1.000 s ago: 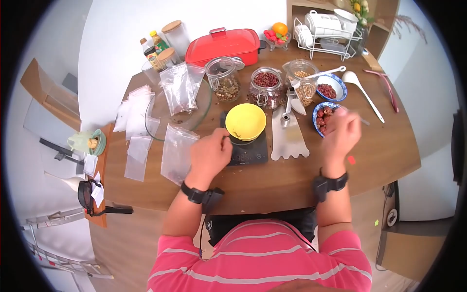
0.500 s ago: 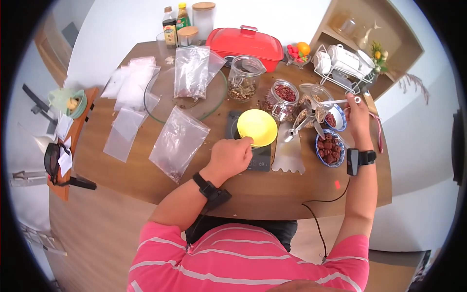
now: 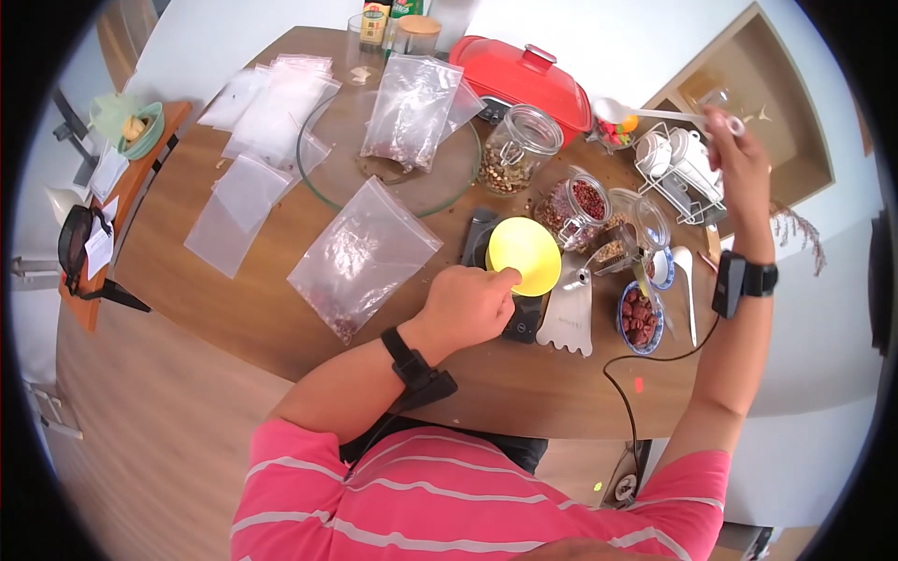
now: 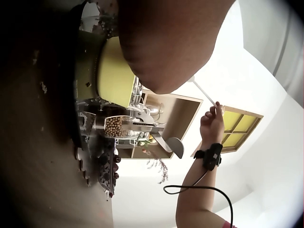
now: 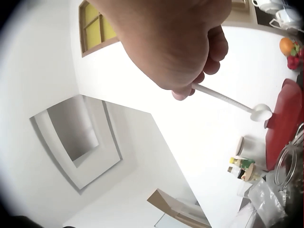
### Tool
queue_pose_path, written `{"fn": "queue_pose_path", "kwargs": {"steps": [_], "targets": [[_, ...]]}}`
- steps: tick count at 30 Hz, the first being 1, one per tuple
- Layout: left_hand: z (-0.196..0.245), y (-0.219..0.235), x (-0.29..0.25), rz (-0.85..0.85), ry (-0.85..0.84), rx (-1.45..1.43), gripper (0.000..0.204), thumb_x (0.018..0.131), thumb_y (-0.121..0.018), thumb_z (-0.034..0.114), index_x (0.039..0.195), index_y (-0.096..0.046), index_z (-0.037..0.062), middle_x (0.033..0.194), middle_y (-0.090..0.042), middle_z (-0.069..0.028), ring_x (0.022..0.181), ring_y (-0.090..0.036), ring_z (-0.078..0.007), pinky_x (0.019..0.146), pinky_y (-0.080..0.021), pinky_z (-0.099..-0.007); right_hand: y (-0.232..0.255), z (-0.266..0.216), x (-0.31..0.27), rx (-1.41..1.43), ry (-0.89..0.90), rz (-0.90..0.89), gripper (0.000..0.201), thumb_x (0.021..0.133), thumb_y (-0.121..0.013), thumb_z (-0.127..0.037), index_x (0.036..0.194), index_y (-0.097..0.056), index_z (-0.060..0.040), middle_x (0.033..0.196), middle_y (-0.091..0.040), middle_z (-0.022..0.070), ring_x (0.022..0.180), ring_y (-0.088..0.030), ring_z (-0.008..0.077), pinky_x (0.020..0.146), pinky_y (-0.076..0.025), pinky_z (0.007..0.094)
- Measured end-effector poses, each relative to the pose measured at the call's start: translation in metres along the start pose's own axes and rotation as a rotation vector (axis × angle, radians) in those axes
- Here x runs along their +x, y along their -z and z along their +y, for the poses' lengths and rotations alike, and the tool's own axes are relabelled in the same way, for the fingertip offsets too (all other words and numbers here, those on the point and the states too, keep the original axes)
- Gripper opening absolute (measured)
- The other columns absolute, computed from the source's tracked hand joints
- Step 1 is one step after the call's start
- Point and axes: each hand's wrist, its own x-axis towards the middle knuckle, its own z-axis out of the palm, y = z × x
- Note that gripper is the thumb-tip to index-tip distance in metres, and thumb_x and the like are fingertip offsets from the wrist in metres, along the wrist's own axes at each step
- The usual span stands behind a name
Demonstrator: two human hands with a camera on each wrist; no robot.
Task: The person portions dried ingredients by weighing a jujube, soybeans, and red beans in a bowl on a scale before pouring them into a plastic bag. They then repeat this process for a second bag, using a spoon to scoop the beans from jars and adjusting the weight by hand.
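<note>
My right hand grips the handle of a long white spoon, raised at the upper right. In the right wrist view, the spoon's bowl overlaps the red cooker. My left hand has curled fingers and pinches the near rim of a yellow bowl. That bowl is over a black kitchen scale; in the left wrist view the hand hides part of the yellow bowl. Right of it are open glass jars of red beans and tan beans, and a blue-patterned bowl of red dates.
A red cooker and a glass jar stand at the back. Zip bags lie left, some on a glass lid. A scalloped metal scraper and second white spoon lie right. A cable hangs from the right wrist.
My right hand has left the date bowl, taken the white spoon from the jars, and lifted it up and right. The left hand has reached the yellow bowl's rim. The head view has shifted.
</note>
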Motion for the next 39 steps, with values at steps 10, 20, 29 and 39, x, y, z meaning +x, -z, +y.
{"fn": "queue_pose_path", "kwargs": {"steps": [10,20,29,39], "targets": [[0.0,0.005,0.0,-0.048,0.041,-0.02,0.018,0.08,-0.07,0.012,0.099,-0.071,0.0126,0.072,-0.071,-0.0053,0.065,-0.069,-0.0291,0.059,-0.053,-0.0449,-0.118,0.018,0.062,-0.098,-0.099,-0.775,0.027,0.104,-0.068,-0.03,0.113,-0.076,-0.006,0.08,-0.065,-0.004,0.065,-0.051,0.0054,0.059,-0.044,0.0252],[0.0,0.003,-0.001,-0.044,0.047,-0.074,0.012,0.082,-0.07,0.012,0.094,-0.071,0.0123,0.07,-0.07,-0.0061,0.065,-0.069,-0.0294,0.06,-0.053,-0.0447,-0.149,0.022,0.057,-0.09,-0.153,-0.928,0.027,0.101,-0.073,-0.03,0.115,-0.077,-0.007,0.089,-0.069,-0.0037,0.072,-0.053,0.0047,0.067,-0.046,0.0232],[-0.001,0.002,-0.001,-0.044,0.016,-0.058,0.009,0.082,-0.07,0.012,0.091,-0.07,0.0121,0.069,-0.069,-0.008,0.064,-0.069,-0.0303,0.06,-0.054,-0.0452,-0.161,0.056,0.069,-0.07,-0.32,-0.863,0.023,0.104,-0.07,-0.027,0.108,-0.075,-0.005,0.077,-0.065,-0.0033,0.061,-0.049,0.0042,0.054,-0.041,0.0217],[-0.001,0.0,-0.002,-0.036,0.001,-0.064,0.006,0.081,-0.069,0.011,0.087,-0.066,0.0104,0.068,-0.068,-0.0089,0.063,-0.068,-0.0309,0.06,-0.053,-0.0459,-0.154,0.082,0.076,0.12,-0.434,-0.765,0.017,0.105,-0.068,-0.021,0.109,-0.071,-0.0052,0.093,-0.074,0.0015,0.061,-0.048,0.0027,0.052,-0.038,0.0193]]}}
